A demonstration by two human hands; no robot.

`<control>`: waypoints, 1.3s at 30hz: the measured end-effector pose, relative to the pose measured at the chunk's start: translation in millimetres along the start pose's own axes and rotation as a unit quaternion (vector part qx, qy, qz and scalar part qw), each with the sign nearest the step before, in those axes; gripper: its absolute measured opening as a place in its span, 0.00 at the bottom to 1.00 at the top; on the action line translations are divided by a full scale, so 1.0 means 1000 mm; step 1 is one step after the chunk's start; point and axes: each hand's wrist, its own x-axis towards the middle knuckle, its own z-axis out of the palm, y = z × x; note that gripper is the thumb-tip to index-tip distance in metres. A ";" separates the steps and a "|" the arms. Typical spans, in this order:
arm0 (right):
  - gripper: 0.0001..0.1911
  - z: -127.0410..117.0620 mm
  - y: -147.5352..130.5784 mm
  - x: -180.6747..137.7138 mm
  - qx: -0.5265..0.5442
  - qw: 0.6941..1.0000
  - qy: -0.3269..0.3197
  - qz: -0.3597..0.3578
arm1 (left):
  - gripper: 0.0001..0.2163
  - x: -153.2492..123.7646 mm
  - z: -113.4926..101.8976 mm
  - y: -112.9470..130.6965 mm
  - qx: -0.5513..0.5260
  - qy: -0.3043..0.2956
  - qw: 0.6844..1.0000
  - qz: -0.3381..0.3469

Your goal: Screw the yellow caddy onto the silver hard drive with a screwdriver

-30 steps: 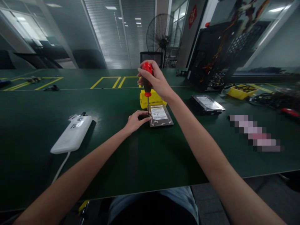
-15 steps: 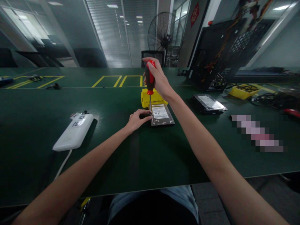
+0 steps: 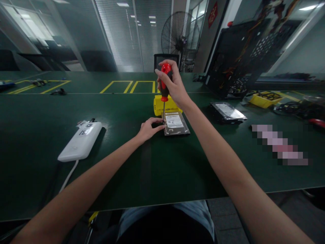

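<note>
A hard drive (image 3: pixel 175 123) with a white label lies flat on the green table (image 3: pixel 127 162) in front of me. My right hand (image 3: pixel 173 84) is closed round the red and black handle of a screwdriver (image 3: pixel 165 83), held upright with its tip on the drive's left edge. My left hand (image 3: pixel 148 128) rests on the table at the drive's left side, its thumb and fingers pinched near the screwdriver tip; what they pinch is too small to make out.
A yellow box (image 3: pixel 165 105) stands just behind the drive. A second hard drive (image 3: pixel 228 112) lies to the right. A white power bank (image 3: pixel 81 141) with a cable lies at the left. An open black computer case (image 3: pixel 238 57) and a yellow tray (image 3: pixel 264 98) stand at the back right.
My right hand has shifted its hold round the screwdriver handle, which has turned. My left hand and the drive have stayed in place. My view has drifted slightly.
</note>
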 end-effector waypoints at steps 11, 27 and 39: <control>0.27 0.000 0.007 0.008 0.001 1.000 -0.009 0.030 | 0.19 0.001 0.001 -0.001 0.003 0.005 1.000 0.006; 0.23 0.000 -0.005 0.001 0.009 1.000 -0.022 0.007 | 0.20 -0.001 -0.002 0.004 0.002 -0.004 1.000 -0.006; 0.22 -0.003 -0.001 0.003 0.002 0.999 -0.028 0.026 | 0.19 -0.001 -0.001 0.003 0.002 -0.002 1.000 -0.004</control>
